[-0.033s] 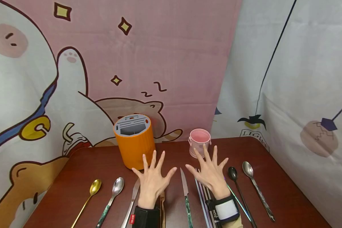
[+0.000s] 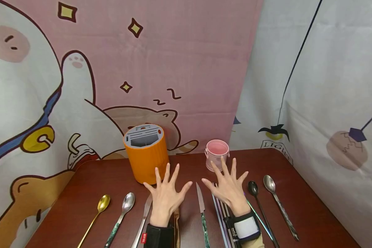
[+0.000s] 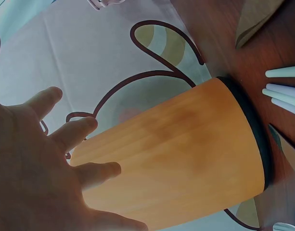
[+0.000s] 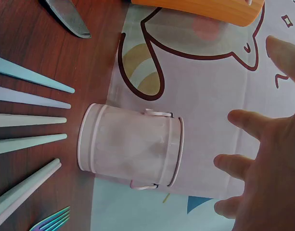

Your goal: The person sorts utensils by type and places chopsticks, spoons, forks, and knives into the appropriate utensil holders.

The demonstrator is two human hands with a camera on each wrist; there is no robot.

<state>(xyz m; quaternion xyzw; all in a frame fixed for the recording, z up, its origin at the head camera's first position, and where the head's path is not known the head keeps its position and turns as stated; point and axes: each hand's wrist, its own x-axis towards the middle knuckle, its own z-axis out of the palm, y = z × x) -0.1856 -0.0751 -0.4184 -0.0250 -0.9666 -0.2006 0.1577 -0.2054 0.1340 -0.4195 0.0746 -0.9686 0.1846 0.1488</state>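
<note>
Both hands hover over the table with fingers spread, holding nothing. My left hand (image 2: 166, 196) is in front of the orange cylinder (image 2: 147, 162), which has a grey slotted top; the left wrist view shows the hand (image 3: 46, 163) beside its orange side (image 3: 181, 159). My right hand (image 2: 230, 191) is just in front of the small pink bucket (image 2: 217, 153), above several chopsticks (image 2: 218, 213). In the right wrist view the bucket (image 4: 133, 144) stands apart from the fingers of the hand (image 4: 267, 159). A knife with a green handle (image 2: 201, 203) lies between the hands.
On the left lie a gold spoon (image 2: 103, 204), a silver spoon with a green handle (image 2: 128, 202) and a silver knife (image 2: 146, 210). To the right are a black spoon (image 2: 253, 188) and a silver spoon (image 2: 269, 184). A fork (image 4: 53, 220) shows in the right wrist view. Printed cloth hangs behind.
</note>
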